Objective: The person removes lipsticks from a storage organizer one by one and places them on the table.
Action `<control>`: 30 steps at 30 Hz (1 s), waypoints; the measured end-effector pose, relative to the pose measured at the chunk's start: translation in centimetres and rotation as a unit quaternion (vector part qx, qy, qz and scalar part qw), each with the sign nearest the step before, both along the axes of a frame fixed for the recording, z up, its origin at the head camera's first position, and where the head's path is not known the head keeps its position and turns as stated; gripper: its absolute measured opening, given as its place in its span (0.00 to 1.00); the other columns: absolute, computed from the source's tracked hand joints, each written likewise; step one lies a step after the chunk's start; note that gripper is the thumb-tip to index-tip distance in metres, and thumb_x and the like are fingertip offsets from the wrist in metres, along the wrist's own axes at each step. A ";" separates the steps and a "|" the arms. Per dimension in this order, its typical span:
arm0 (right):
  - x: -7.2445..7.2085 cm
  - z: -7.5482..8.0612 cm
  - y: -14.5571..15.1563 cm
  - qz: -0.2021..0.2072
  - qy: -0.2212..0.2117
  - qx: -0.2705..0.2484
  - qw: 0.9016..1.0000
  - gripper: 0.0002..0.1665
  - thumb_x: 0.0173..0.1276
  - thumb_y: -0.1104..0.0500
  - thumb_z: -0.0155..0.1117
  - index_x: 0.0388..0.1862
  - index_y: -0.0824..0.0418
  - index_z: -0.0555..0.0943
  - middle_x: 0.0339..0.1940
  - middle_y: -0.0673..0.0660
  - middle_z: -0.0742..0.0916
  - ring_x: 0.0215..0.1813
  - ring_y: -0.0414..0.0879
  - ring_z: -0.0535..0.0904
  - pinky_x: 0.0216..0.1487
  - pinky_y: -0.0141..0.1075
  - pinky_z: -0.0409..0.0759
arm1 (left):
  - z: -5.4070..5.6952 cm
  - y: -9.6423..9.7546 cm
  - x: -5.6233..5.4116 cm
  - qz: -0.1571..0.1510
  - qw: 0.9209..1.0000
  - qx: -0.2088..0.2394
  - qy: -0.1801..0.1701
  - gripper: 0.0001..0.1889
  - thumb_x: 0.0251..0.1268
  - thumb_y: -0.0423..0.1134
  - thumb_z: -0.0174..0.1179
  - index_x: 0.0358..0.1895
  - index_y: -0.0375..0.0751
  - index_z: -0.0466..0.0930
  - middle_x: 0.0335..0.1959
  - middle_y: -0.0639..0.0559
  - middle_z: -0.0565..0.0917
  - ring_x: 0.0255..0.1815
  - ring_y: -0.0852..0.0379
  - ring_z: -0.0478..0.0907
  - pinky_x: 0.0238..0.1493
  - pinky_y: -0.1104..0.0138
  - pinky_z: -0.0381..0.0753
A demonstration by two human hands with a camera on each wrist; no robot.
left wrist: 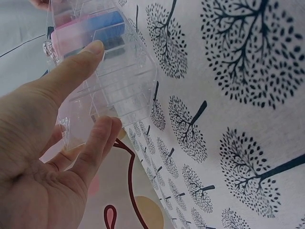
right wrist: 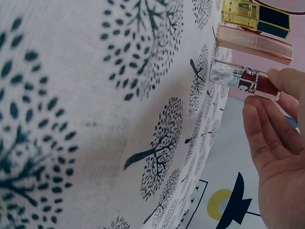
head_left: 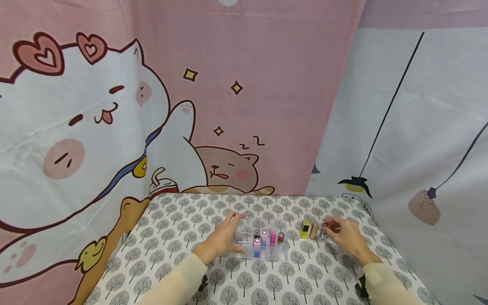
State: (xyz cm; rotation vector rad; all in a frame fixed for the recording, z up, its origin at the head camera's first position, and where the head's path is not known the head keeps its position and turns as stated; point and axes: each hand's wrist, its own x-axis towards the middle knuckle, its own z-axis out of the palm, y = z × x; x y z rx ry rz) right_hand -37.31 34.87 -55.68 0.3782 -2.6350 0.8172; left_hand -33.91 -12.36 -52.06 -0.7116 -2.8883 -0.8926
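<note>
Head view, five lipsticks (head_left: pixel 273 238) already in the case (head_left: pixel 248 250), gold tube (head_left: pixel 304 229) and rose tube (head_left: pixel 314 231) left outside to its right; left wrist, the left hand (left wrist: pixel 52 138) grips the case's left end between thumb and fingers; right wrist, the right hand (right wrist: pixel 282 129) pinches the gloss (right wrist: pixel 244 78), third one out.

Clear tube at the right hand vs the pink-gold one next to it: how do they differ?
The clear tube is see-through with dark red and silvery sections; the pink-gold tube is opaque. The right hand pinches the clear tube; no hand touches the pink-gold tube. Both are slim and upright.
</note>
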 end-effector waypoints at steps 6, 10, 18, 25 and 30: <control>0.0 0.0 0.3 0.001 -0.021 -0.009 1.000 0.21 0.78 0.59 0.84 0.64 0.66 0.91 0.49 0.59 0.98 0.45 0.49 0.96 0.46 0.31 0.93 | 0.1 0.0 0.0 0.002 1.000 -0.004 0.002 0.64 0.48 0.42 0.95 0.91 0.52 0.65 0.82 0.44 0.71 0.32 0.68 0.77 0.41 0.70 0.88; 0.2 0.1 0.3 -0.005 -0.039 -0.014 0.999 0.25 0.79 0.56 0.83 0.68 0.65 0.89 0.54 0.61 0.98 0.48 0.51 0.96 0.46 0.33 0.94 | 0.2 0.1 0.0 0.002 1.000 -0.004 0.003 0.65 0.47 0.42 0.95 0.90 0.51 0.65 0.82 0.43 0.71 0.32 0.68 0.77 0.39 0.71 0.87; 0.5 0.7 0.4 -0.010 -0.024 -0.008 1.000 0.28 0.78 0.53 0.84 0.70 0.63 0.88 0.61 0.65 0.95 0.58 0.64 0.95 0.59 0.59 0.96 | 0.2 0.1 0.1 0.001 1.000 -0.001 0.002 0.64 0.48 0.41 0.95 0.91 0.51 0.65 0.82 0.43 0.71 0.31 0.67 0.76 0.37 0.71 0.86; 0.7 1.3 0.3 -0.006 0.003 -0.003 1.000 0.29 0.78 0.53 0.85 0.72 0.62 0.88 0.66 0.68 0.92 0.64 0.69 0.91 0.69 0.69 0.90 | 0.0 0.0 0.1 0.001 1.000 -0.011 0.011 0.64 0.48 0.43 0.95 0.90 0.51 0.65 0.81 0.43 0.72 0.31 0.68 0.76 0.37 0.71 0.85; 1.0 1.7 0.2 -0.006 0.016 0.007 1.000 0.32 0.79 0.48 0.84 0.74 0.60 0.87 0.72 0.69 0.89 0.68 0.71 0.88 0.68 0.72 0.89 | -0.2 0.0 0.0 -0.002 1.000 -0.005 0.012 0.64 0.48 0.42 0.95 0.90 0.51 0.66 0.82 0.43 0.72 0.31 0.68 0.76 0.37 0.71 0.86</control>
